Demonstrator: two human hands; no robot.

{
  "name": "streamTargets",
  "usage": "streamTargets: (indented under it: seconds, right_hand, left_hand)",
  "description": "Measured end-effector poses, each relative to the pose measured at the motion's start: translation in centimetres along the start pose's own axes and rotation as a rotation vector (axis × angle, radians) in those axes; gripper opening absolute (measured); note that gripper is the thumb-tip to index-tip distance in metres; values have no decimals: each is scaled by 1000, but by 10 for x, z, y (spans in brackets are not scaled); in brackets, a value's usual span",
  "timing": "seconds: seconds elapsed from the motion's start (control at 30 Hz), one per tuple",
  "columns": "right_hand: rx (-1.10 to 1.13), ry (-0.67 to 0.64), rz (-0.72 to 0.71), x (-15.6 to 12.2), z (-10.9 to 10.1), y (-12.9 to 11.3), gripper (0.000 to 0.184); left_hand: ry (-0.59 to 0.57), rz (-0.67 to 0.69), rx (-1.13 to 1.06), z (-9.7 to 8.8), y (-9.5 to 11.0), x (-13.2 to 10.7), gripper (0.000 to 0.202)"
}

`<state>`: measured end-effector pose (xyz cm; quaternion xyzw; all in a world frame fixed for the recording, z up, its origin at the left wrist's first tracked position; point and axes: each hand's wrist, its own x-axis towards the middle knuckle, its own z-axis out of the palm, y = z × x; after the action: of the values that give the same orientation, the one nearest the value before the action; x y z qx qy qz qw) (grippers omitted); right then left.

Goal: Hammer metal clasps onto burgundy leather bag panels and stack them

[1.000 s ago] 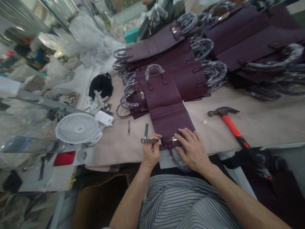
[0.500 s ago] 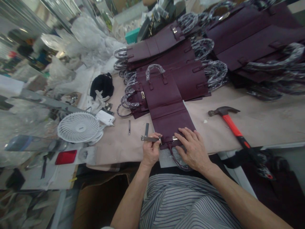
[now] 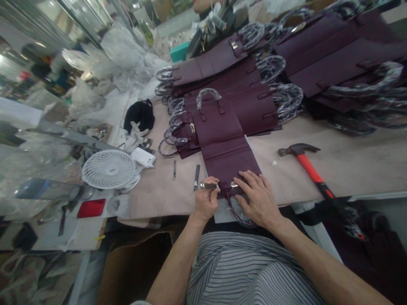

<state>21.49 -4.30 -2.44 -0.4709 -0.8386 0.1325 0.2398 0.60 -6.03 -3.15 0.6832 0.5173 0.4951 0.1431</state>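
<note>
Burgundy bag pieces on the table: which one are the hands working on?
The single flat piece nearest the table edge. The right hand presses its near end and the left hand holds a metal tool there; the others are stacked behind.

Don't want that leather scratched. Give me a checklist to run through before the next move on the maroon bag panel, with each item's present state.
1. Left hand grips the metal tool: ok.
2. Right hand flat on the maroon bag panel: ok.
3. Tool tip at the panel's near edge: ok.
4. Tool seated on the clasp: cannot tell.
5. Hammer within reach, apart from the panel: ok.
</note>
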Motion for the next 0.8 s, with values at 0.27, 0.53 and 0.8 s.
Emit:
streamTargets:
  seconds: [0.27, 0.53, 0.8]
  right_hand:
    - [250, 275, 111, 0, -38, 37, 39]
    - [-196, 249, 462, -36, -80, 151, 52]
    - [-315, -130, 752, -41, -84, 147, 47]
  left_hand:
    - [38, -4, -37, -1, 1, -2, 5]
    - [16, 42, -28, 0, -1, -4, 7]
    - [7, 68, -14, 1, -3, -4, 8]
